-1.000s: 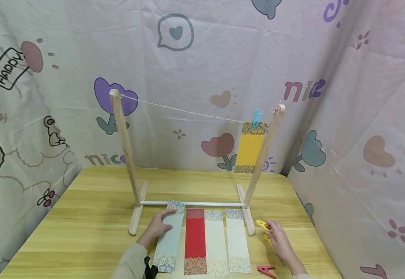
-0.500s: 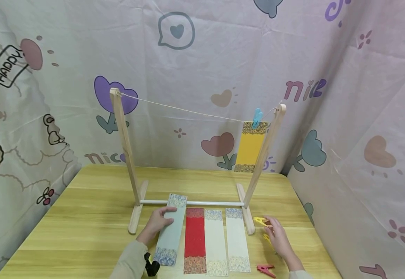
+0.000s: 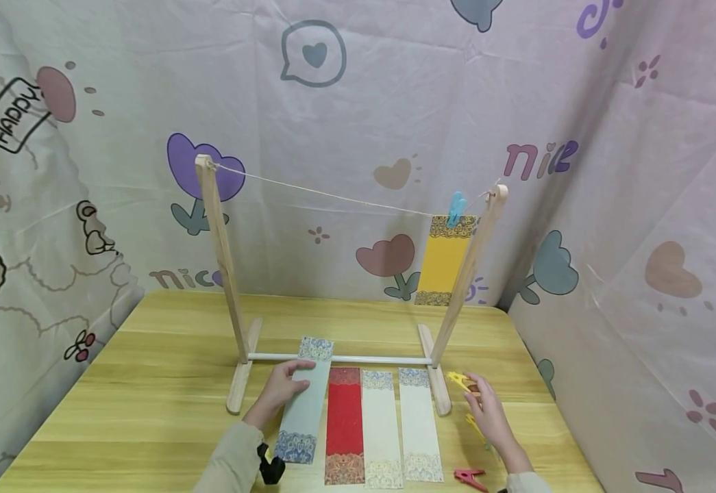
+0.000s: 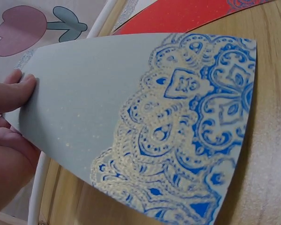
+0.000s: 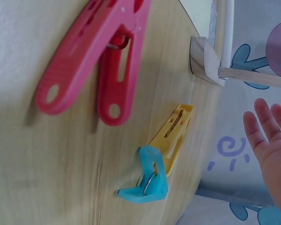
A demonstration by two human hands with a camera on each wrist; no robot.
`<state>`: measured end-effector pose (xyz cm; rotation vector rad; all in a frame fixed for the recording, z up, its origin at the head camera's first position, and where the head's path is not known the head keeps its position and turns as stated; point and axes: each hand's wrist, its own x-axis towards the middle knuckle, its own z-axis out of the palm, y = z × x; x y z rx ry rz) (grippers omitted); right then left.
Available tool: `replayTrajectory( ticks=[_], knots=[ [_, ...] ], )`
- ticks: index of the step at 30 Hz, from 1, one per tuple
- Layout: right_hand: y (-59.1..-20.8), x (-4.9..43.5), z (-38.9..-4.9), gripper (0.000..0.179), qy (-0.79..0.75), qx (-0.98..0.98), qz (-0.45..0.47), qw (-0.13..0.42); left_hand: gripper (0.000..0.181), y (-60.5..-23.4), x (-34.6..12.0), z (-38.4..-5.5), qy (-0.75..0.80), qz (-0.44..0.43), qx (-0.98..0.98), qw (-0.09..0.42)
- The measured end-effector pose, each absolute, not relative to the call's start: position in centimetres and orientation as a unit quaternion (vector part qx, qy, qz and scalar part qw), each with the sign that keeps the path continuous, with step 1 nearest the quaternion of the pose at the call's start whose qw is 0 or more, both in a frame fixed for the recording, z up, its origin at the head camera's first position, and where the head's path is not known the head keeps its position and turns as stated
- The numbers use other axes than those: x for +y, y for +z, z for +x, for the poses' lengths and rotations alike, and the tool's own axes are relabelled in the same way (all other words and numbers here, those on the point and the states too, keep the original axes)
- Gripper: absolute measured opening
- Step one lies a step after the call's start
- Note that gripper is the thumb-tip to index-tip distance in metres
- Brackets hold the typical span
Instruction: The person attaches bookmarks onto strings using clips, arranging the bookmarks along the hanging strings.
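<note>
My left hand [image 3: 280,392] pinches a pale blue-green paper strip [image 3: 310,407] by its long edge, thumb on top. In the left wrist view the strip [image 4: 84,98] is bowed and tilted above the table, with a blue and cream lace pattern at its end. My right hand [image 3: 492,418] holds a yellow clothespin [image 3: 458,381] between thumb and fingers, just right of the rack's right foot. In the right wrist view most of that clothespin is hidden. A yellow and turquoise clothespin [image 5: 172,136] and a pink clothespin [image 5: 96,56] lie on the table near my right hand.
A red strip [image 3: 345,418] and two cream strips lie side by side before a wooden rack [image 3: 220,253]. A string [image 3: 327,194] spans its posts. On it, near the right post, a blue clothespin [image 3: 456,211] holds a yellow strip [image 3: 442,267]. A printed curtain stands behind.
My left hand has lifted the pale blue-green strip and moved it slightly forward, its top now overlapping the white bar. My right hand has raised the yellow clothespin a little, forward and left.
</note>
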<state>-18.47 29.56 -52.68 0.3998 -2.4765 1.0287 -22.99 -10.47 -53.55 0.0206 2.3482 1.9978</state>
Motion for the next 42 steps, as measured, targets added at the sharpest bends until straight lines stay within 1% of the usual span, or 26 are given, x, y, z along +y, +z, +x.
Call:
replayTrajectory(
  ticks=[6,14,23,32,36,42],
  knots=[
    [-52.5,29.5,-18.6,0.035,0.378,-0.889,0.144,0.214,0.029,-53.5,-10.4,-23.3,0.647,0.017,0.762,0.025],
    [-52.9,29.4,-18.8,0.036,0.403,-0.886,0.122,0.192,0.030,-53.6,-10.3,-23.5,0.658,0.024,0.752,0.023],
    [-53.4,29.5,-18.9,0.039,0.406,-0.874,0.153,0.219,0.030,-53.7,-10.3,-23.6,0.665,0.021,0.746,0.029],
    [-53.2,29.4,-18.9,0.036,0.403,-0.880,0.140,0.210,0.030,-53.7,-10.3,-23.6,0.658,0.035,0.752,0.023],
    [-52.8,29.4,-18.8,0.036,0.405,-0.882,0.128,0.205,0.030,-53.7,-10.3,-23.6,0.658,0.027,0.752,0.026],
    [-51.8,29.4,-19.0,0.036,0.402,-0.881,0.132,0.212,0.030,-53.1,-10.0,-23.6,0.646,0.022,0.762,0.034]
  ],
)
